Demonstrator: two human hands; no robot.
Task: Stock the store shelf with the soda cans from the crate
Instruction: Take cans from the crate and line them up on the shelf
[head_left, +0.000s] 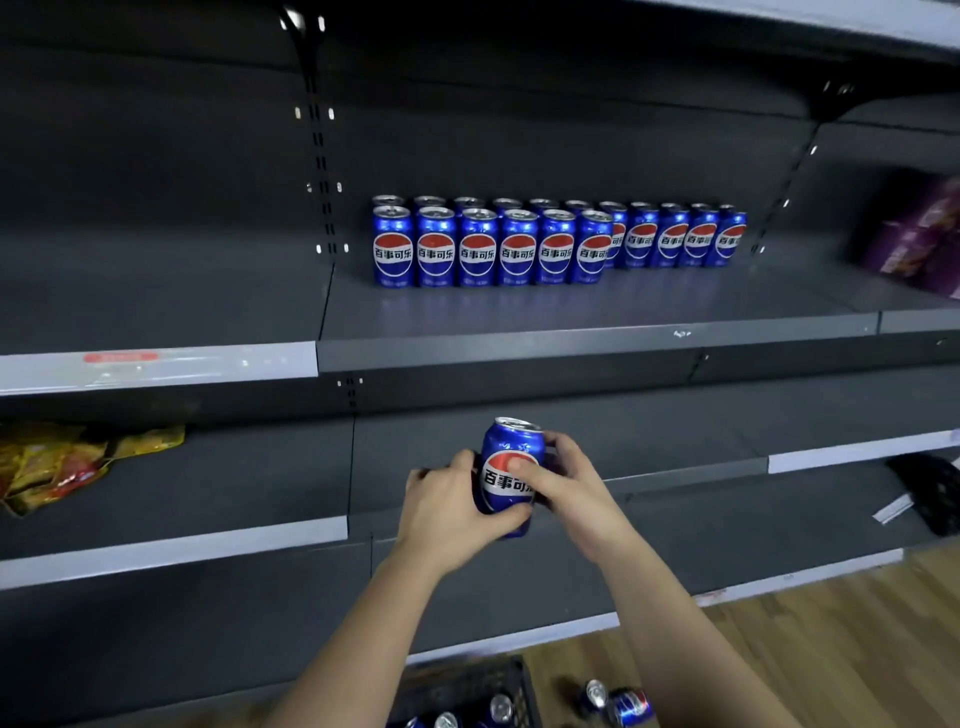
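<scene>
Both hands clamp one blue Pepsi can (496, 480), held upright. The left hand (447, 506) curls round its left side, with the thumb across the lower front. The right hand (569, 486) presses its thumb on the logo, its fingers (553, 441) wrapped behind. Above the fingers, two rows of stocked cans (519, 249) stand on the shelf (571, 348). Below the wrists, the black crate (467, 686) is cut off by the frame edge. Two loose cans (618, 704) lie to its right, blurred.

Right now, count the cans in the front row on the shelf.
6. The front cans stand upright, side by side, on the shelf, in front of the left part of the longer back row. None looks hidden.
</scene>
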